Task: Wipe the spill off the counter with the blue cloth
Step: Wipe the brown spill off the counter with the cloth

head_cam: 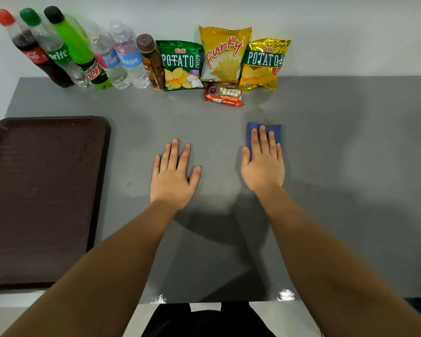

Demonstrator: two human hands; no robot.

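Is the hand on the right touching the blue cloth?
Touching. The head view shows the right hand lying flat on the blue cloth, fingers spread over it.

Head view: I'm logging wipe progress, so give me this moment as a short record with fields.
surface: grey counter
cloth: blue cloth, flat on the counter under the right hand
right hand: palm down, pressing the cloth
left hand: flat on the bare counter, holding nothing
spill: faint brownish marks just beyond the cloth, not yet wiped
tray: brown tray at the left, nothing on it
back row: bottles and snack packs along the wall
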